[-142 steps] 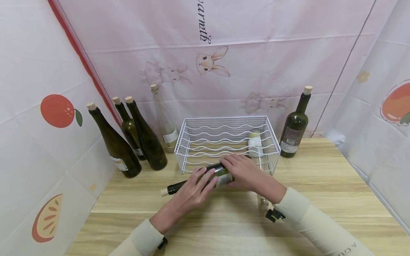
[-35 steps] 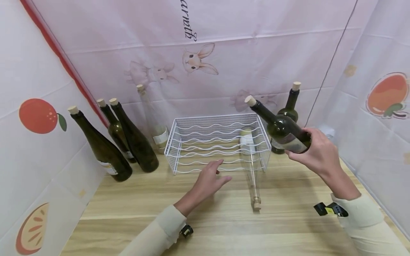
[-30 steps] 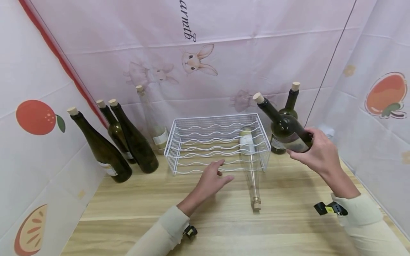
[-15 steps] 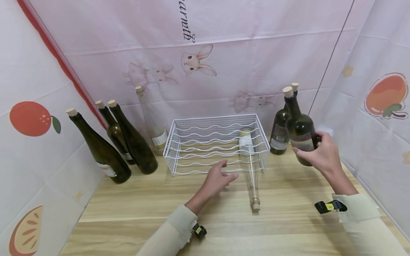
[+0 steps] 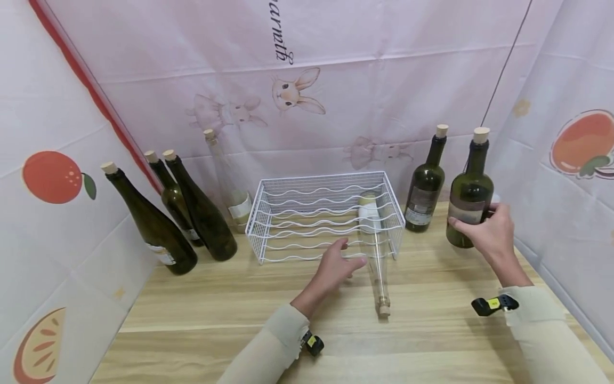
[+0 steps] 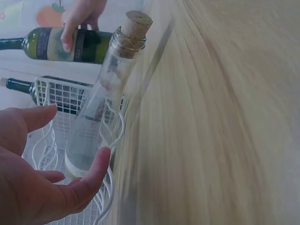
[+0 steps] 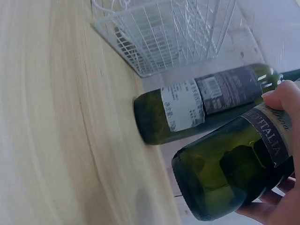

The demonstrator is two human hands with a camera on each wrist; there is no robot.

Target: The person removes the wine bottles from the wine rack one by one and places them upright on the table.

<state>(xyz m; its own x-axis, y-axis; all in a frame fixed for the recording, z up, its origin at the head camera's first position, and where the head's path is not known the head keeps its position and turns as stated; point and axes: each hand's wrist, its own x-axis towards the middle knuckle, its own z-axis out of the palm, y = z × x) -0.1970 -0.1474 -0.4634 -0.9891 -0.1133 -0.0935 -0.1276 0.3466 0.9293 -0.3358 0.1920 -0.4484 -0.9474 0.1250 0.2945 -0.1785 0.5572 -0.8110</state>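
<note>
In the head view my right hand (image 5: 493,230) grips a corked green wine bottle (image 5: 472,192) around its lower body. The bottle is upright at the right, beside another green wine bottle (image 5: 424,194) that stands on the table. Whether the held bottle's base touches the tabletop, I cannot tell. My left hand (image 5: 332,268) hovers at the front of the white wire wine rack (image 5: 326,221), thumb and fingers spread, holding nothing. Just right of it a clear glass bottle (image 5: 380,269) lies in the rack, its corked neck pointing toward me. The left wrist view shows this clear bottle (image 6: 86,136) beyond my fingers.
On the left stand several corked bottles: a green bottle (image 5: 153,226), a second dark bottle (image 5: 203,218), one partly hidden behind it, and a clear bottle (image 5: 237,202). Printed cloth walls (image 5: 336,37) enclose the wooden table (image 5: 216,314) at the back and sides.
Earlier both hands held the green wine bottle lying before the rack. The left hand let go and drifted right; the right hand carried the bottle right and turned it upright.
</note>
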